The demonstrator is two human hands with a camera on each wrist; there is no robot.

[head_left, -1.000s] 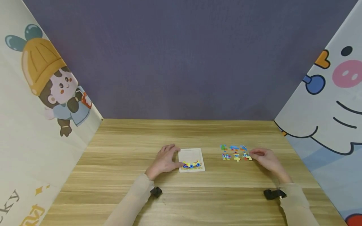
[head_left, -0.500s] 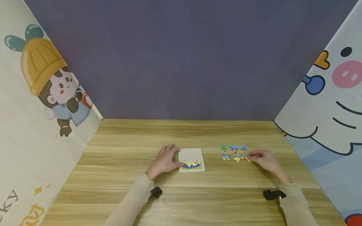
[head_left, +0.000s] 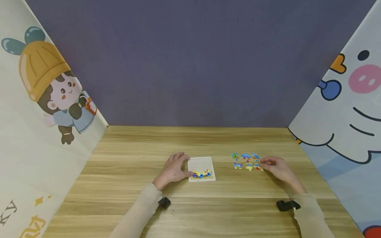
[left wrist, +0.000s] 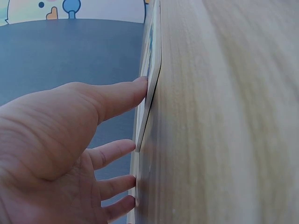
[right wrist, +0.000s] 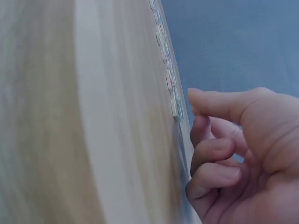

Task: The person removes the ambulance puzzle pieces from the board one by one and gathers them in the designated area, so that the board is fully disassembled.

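At mid-table lies a square white puzzle board (head_left: 200,163) with a yellow and blue car picture along its lower part. My left hand (head_left: 172,169) rests at its left side, fingers spread and fairly straight. The thumb touches the board's lower left, and the index fingertip is by the upper left corner. To the right, several colourful puzzle pieces (head_left: 245,156) lie flat in two rows. My right hand (head_left: 276,168) is at their right end. In the right wrist view its fingers are curled, thumb and index tips close together beside the end puzzle piece (right wrist: 176,108), with nothing visible between them.
The wooden table (head_left: 190,206) meets a dark blue back wall (head_left: 190,66). Cartoon-printed panels stand on both sides, the left panel (head_left: 32,155) and the right panel (head_left: 342,115).
My right hand has shifted slightly left, and the lower right puzzle piece has slid left toward its neighbour. My left hand and the board have stayed in place.
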